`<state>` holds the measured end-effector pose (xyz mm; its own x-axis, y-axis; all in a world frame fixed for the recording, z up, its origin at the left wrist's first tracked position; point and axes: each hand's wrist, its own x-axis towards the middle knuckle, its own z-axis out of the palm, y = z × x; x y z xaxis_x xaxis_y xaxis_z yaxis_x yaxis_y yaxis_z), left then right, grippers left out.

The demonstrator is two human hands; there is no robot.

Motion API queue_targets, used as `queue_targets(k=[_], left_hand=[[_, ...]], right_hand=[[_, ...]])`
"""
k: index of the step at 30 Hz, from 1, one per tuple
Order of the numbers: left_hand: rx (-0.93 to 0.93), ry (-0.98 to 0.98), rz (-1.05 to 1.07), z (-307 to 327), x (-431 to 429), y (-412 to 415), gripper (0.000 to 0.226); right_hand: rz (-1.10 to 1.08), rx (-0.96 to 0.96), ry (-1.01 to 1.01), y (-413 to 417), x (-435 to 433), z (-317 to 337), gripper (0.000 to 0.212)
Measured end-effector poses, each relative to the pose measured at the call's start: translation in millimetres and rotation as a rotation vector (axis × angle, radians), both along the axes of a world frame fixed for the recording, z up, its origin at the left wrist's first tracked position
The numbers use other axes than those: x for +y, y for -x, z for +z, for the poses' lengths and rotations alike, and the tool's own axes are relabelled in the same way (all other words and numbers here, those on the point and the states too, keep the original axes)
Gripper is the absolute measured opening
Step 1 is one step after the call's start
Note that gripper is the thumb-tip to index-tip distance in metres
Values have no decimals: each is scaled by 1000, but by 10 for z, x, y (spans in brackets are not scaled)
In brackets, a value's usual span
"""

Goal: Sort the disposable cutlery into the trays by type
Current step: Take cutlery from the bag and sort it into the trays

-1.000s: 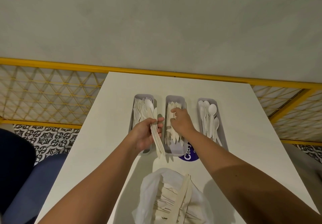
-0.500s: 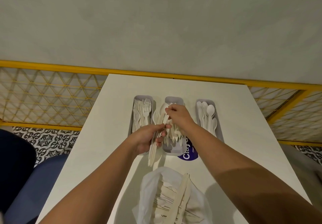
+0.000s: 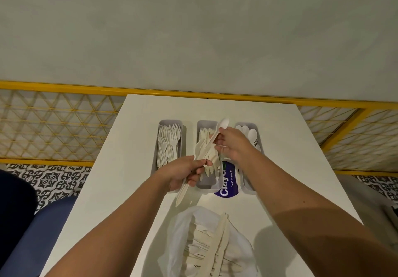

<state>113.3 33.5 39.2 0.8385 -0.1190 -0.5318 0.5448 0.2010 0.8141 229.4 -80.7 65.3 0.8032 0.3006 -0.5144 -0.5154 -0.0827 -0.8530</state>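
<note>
Three grey trays stand side by side on the white table (image 3: 133, 147): the left tray (image 3: 183, 125) holds forks, the middle tray (image 3: 212, 187) holds knives, the right tray (image 3: 257, 127) holds spoons. My left hand (image 3: 183, 174) grips a small bunch of cream cutlery (image 3: 183, 192) in front of the middle tray. My right hand (image 3: 231, 145) pinches a spoon (image 3: 221, 125) out of that bunch, its bowl raised over the gap between the middle and right trays. A clear plastic bag (image 3: 178, 233) of unsorted cutlery lies at the near edge.
A purple round sticker (image 3: 228, 187) is on the table between the middle and right trays. A yellow mesh railing (image 3: 53, 125) runs behind and beside the table. A blue chair seat (image 3: 32, 238) sits at the lower left.
My right hand left the knife tray, took a spoon from the bunch in my left hand and drew it up and to the right. My left hand shifted slightly right.
</note>
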Motion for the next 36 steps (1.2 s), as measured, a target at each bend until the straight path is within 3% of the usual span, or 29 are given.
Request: queue_targets(k=[5,9,12,16,21,26,30,36], left_hand=[[4,-8,-2,25,-83,-50,22],[2,9,24,16,-114,-95,23],[7,34,47,21,-129,-120,24],[31,94,85,18,-142,-130,25],[32,177,113,-33,-111,-153,25],[-6,187,118,-66,-84,-154,26],[-7,235,140,-54,-82,-165,26],[-11,281,224,-70,-93,-178,25]], right_hand=[[-257,32,-129,-263,-286,66,18],[-340,-9,61,-433,-520,2,19],[-262,-14,273,-526,-660,-164,20],[-61,-132,563,-528,-749,-372,47],[78,-354,799,-445,-796,-477,46],[140,-463,847,-421,-730,-565,44],[204,-560,806,-360,-655,-564,57],[139,-736,674,-172,-402,-476,32]])
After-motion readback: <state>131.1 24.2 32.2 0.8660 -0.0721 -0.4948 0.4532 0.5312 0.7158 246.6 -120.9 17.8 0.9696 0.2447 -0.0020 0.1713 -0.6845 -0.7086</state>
